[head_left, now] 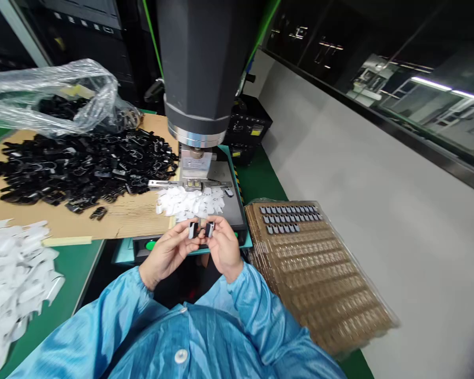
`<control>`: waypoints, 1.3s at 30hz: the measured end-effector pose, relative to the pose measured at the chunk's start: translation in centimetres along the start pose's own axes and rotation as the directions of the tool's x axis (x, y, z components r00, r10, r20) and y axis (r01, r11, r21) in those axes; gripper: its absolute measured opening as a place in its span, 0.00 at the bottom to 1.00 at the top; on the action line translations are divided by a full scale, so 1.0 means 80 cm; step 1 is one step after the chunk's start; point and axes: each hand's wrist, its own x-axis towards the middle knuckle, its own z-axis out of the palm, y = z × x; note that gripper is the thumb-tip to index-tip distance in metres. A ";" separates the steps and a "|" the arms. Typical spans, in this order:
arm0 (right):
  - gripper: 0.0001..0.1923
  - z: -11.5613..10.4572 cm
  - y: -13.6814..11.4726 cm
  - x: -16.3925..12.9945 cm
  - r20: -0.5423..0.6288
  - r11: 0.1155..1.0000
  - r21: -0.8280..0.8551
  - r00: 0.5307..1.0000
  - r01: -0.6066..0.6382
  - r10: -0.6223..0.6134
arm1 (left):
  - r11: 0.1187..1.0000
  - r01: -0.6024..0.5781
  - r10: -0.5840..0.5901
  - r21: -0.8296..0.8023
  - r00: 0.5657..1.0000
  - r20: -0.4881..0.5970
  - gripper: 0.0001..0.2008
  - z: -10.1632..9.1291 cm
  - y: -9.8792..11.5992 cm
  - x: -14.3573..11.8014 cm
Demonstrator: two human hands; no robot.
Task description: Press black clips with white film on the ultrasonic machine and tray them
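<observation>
My left hand (166, 253) pinches a small black plastic part with a light grey face (193, 230). A second small black-and-grey plastic part (209, 229) is gripped by the fingers of my right hand (226, 248). Both hands are close together at the front edge of the machine base, the two parts a short gap apart. Just beyond them, a heap of white pieces (189, 201) lies under the metal fixture (193, 184) of the machine. One more grey-and-black part (229, 192) rests on the dark plate to the right of that heap.
The machine's large dark head (199, 73) hangs above the fixture. Black parts (87, 163) are piled on cardboard (130, 223) at left, near a clear plastic bag (98, 95). White pieces (19, 279) cover the front left. Stacked trays (319, 284) at right hold rows of finished-looking grey parts (290, 214).
</observation>
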 end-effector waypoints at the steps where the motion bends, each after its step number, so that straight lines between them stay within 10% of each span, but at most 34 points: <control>1: 0.15 -0.002 0.000 -0.002 0.010 0.993 -0.117 1.000 0.015 -0.014 | 1.000 -0.007 0.007 0.021 1.000 -0.023 0.23 -0.001 -0.002 -0.001; 6: 0.23 -0.001 -0.002 -0.019 0.128 0.587 -0.796 0.989 0.144 -0.068 | 0.984 -0.059 0.081 0.170 0.989 -0.122 0.18 -0.007 -0.022 -0.003; 12: 0.15 -0.042 -0.016 -0.017 0.157 0.330 -0.924 0.980 0.191 -0.126 | 0.925 0.038 0.006 0.377 0.993 -0.115 0.24 -0.017 -0.034 -0.016; 17: 0.11 -0.216 -0.086 0.010 -0.175 0.173 -0.976 0.944 -0.130 -0.279 | 0.835 0.137 -0.060 0.532 0.985 -0.161 0.24 -0.069 -0.044 -0.041; 21: 0.10 -0.367 -0.140 0.011 -0.639 0.085 -0.756 0.703 -0.649 -0.312 | 0.778 0.202 -0.119 0.595 0.977 -0.176 0.23 -0.097 -0.067 -0.059; 24: 0.09 -0.432 -0.150 0.001 -0.723 0.054 -0.662 0.619 -0.747 -0.307 | 0.753 0.275 -0.179 0.598 0.960 -0.215 0.24 -0.093 -0.085 -0.067; 39: 0.18 -0.505 -0.128 0.000 -0.720 -0.031 -0.641 0.615 -0.767 -0.322 | 0.694 0.383 -0.276 0.610 0.924 -0.266 0.27 -0.077 -0.099 -0.061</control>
